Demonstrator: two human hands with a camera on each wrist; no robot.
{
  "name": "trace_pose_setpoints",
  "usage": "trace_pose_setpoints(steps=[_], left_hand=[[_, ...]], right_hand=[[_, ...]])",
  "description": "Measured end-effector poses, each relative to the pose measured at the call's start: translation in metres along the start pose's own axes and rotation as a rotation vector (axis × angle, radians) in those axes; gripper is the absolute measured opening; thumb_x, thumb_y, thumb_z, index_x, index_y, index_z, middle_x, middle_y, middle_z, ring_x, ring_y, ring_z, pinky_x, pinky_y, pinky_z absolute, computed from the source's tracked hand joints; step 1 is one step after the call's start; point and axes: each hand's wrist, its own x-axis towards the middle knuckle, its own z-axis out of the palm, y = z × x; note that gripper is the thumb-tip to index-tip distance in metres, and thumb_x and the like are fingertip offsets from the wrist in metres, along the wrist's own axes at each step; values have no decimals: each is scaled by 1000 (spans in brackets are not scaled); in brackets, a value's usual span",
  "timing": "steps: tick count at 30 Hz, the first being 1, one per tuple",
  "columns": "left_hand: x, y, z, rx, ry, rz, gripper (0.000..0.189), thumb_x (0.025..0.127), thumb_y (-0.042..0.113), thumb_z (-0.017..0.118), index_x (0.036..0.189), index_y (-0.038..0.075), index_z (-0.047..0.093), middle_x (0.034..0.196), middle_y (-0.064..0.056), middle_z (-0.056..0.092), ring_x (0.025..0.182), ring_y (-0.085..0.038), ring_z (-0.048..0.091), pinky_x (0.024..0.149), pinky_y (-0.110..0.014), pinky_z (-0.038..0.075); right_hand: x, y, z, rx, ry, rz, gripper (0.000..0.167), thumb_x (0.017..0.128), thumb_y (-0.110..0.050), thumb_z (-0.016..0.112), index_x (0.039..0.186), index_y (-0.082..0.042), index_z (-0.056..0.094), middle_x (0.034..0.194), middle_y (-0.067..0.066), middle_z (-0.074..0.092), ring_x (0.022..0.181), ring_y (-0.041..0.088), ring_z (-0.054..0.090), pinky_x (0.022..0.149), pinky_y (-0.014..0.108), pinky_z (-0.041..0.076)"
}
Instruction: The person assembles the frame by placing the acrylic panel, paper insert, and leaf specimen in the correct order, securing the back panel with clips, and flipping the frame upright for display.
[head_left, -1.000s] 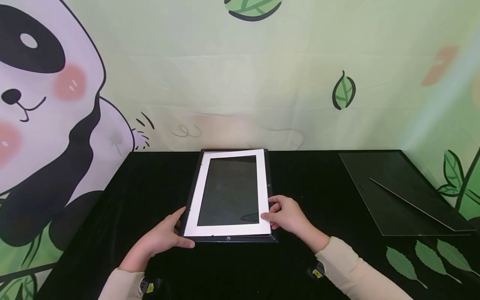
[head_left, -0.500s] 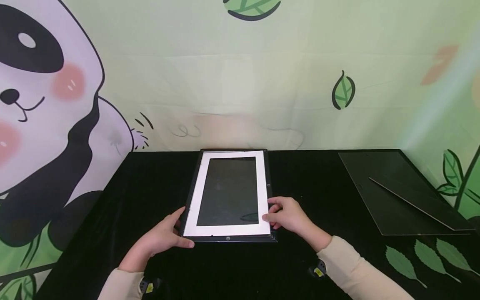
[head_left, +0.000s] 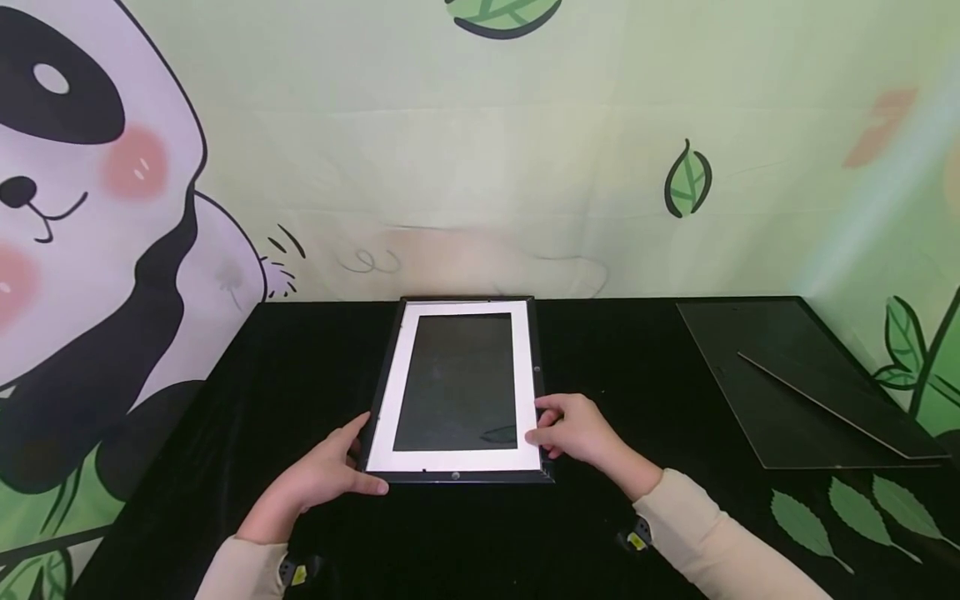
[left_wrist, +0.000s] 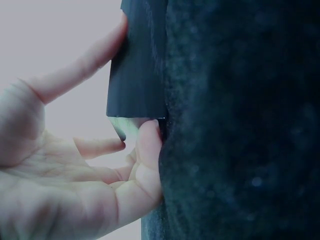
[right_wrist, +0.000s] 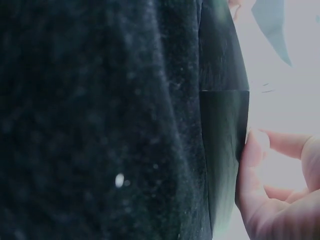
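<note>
A black picture frame lies flat in the middle of the black table, with a white picture mat inside its rails. Dark, reflective surface shows through the mat's window. The left hand grips the near left corner, thumb along the front rail and fingers at the left side; the left wrist view shows the thumb on the rail and a bent finger at the corner. The right hand pinches the mat's right edge near the front. In the right wrist view its fingertips meet at the frame's upper edge.
A dark backing board lies at the right end of the table, with a thin strip rising slantwise over it. Green leaf shapes show in front of it. A printed backdrop with a panda stands behind the table.
The mat's far right corner has come down and toward me, so the mat now sits squarer inside the frame. The right hand has shifted very slightly; the left hand stays in place.
</note>
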Motion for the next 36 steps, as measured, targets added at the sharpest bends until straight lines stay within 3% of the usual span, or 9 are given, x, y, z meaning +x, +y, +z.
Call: trace_pose_setpoints(steps=[15,31,36], left_hand=[[0,0,0,-5,-4,-3,103,69,13,87,149,-1,24,122,-24,45,88,-26,57,76,-41,51],[1,-1,1,-2,-6,1,103,69,13,86,149,0,23,123,-25,44,87,-26,58,76,-41,51],[1,0,0,1,-5,1,103,69,13,87,149,-1,24,123,-25,45,87,-26,58,76,-42,51]], right_hand=[[0,1,2,-61,14,-54,49,77,-3,78,121,10,60,71,5,59,51,14,55,51,27,50],[-2,0,0,-33,5,-25,51,79,-5,78,124,9,59,75,6,58,56,15,57,54,27,52],[-4,0,-5,-23,-7,-51,52,80,-7,77,125,8,57,77,6,60,60,15,58,57,28,53]])
